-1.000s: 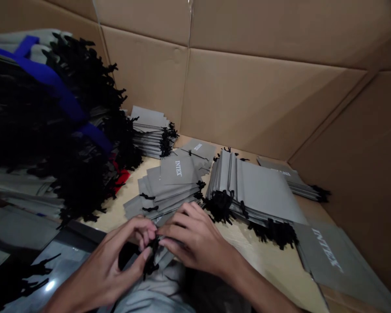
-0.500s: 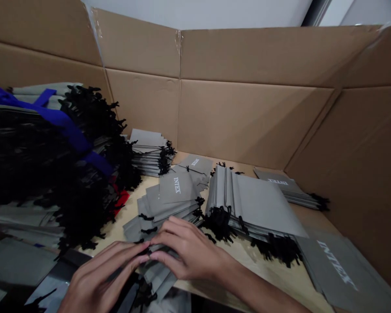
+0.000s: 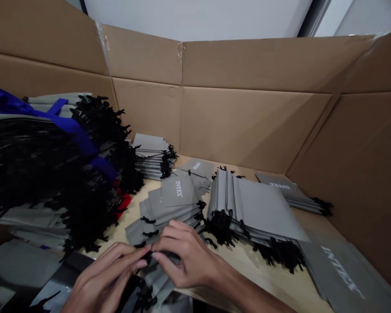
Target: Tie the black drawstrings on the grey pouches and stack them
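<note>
So from the head camera, both hands are working close together over the tabletop's near edge, left of its middle. The left hand (image 3: 99, 274) is keeping its fingers narrow, thumb and fingertips nearly meeting, and the right hand (image 3: 189, 252) is curling into a similar pinch right beside it. Both look to be gripping a bit of black cord (image 3: 147, 257) (fingers are hiding most of it, so don't quote me on the exact grip). I'd guess they're pinching with just the tips because the cord is so thin. Small grey pouches (image 3: 157, 278) are sitting right below the fingers, at that near edge.

Just beyond, a fanned pile (image 3: 179, 193) of INTEX pouches is spreading across the tabletop (image 3: 259, 273), probably loose so single ones come away easily. Right of it, a thick stack (image 3: 263, 206) is lying with its cords sticking out toward the near edge, maybe to stop them tangling. Another stack (image 3: 150, 150) is standing near the far left corner, close to the cardboard wall (image 3: 247, 126), which is likely stopping stuff sliding off. Over on the left, a blue strap (image 3: 76, 130) is running across a big bundle, presumably holding it together.
</note>
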The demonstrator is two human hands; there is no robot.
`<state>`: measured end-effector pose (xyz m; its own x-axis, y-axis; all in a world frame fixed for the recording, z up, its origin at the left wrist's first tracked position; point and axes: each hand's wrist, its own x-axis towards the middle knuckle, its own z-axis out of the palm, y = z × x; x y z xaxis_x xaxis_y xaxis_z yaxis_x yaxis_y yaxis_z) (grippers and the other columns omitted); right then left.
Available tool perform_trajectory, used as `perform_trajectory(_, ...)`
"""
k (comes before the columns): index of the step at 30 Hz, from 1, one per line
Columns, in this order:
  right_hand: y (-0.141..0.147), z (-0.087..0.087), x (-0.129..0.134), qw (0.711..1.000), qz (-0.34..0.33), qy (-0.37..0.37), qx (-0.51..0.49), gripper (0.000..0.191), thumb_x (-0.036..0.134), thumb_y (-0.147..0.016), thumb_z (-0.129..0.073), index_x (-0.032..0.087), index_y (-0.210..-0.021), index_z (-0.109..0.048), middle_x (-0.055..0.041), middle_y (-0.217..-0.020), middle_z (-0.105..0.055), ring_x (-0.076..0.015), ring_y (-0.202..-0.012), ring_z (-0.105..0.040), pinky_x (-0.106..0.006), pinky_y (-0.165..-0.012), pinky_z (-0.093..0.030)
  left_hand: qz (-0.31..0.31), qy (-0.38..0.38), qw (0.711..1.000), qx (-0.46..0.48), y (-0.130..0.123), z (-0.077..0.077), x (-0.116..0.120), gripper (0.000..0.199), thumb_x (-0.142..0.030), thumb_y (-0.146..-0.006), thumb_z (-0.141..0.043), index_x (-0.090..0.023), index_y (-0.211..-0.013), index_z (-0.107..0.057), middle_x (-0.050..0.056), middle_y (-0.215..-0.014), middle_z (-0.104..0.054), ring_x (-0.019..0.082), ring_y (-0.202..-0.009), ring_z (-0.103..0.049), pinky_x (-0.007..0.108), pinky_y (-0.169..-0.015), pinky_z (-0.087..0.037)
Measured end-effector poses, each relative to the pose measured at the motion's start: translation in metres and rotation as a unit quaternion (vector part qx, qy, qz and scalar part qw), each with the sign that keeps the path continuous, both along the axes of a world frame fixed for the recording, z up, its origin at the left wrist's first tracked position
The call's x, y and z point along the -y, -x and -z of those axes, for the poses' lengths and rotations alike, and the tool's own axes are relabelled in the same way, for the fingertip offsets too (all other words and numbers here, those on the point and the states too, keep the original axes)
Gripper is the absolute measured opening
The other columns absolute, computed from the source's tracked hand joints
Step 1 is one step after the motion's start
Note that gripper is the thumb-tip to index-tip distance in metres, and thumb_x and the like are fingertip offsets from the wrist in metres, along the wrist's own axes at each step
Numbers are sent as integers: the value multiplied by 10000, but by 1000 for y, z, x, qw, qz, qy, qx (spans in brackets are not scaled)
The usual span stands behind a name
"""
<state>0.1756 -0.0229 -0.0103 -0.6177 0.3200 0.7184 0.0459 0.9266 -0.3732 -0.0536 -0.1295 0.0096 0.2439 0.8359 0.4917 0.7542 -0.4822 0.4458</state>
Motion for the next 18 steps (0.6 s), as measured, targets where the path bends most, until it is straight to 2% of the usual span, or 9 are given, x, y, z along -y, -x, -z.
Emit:
perform_trajectory(3, 0, 0, -1, 1000, 8, -5, -1, 118, 230, -1040, -609, 182, -1009, -713, -16, -837, -689, -167, -741, -538, -326, -700, -431, -8, -17, 1000, 9, -3, -3, -2, 323, -309, -1064, -683, -367, -1367, -779, -22, -1049, -832, 129, -938, -833, 97, -858, -620)
perform_trajectory(5, -1, 1, -1, 1000, 12, -11, -6, 143, 244, -1059, -598, 181, -992, -707, -19, -837, -690, -166, -741, -537, -323, -703, -438, -12, -32, 999, 4, -4, -2, -3, 285, -322, -1049, -700, -355, -1312, -806, -15, -1120, -853, 142, -995, -844, 105, -904, -621)
perform_trajectory(10, -1, 5, -2, 999, 30, -36, -9, 174, 280, -1091, -603, 173, -1005, -710, -23, -846, -696, -166, -747, -541, -319, -699, -440, -4, -65, 998, -4, -4, 11, -6, 265, -294, -1062, -650, -361, -1252, -822, -37, -1249, -861, 143, -1095, -845, 138, -1028, -591)
perform_trajectory(14, -1, 7, -3, 998, 41, -44, 15, 170, 292, -1090, -610, 185, -1001, -708, -23, -855, -704, -174, -768, -548, -329, -706, -436, -18, -65, 998, 8, -6, 14, -6, 257, -305, -1051, -672, -361, -1266, -801, -43, -1218, -865, 143, -1070, -848, 140, -1003, -610)
perform_trajectory(18, -4, 5, -1, 997, 45, -58, 24, 186, 274, -1085, -599, 193, -939, -682, -11, -813, -677, -176, -760, -521, -335, -688, -414, -42, -60, 997, 35, -14, 7, -8, 156, -382, -1013, -740, -326, -1139, -814, -41, -1057, -878, 145, -913, -860, 113, -874, -637)
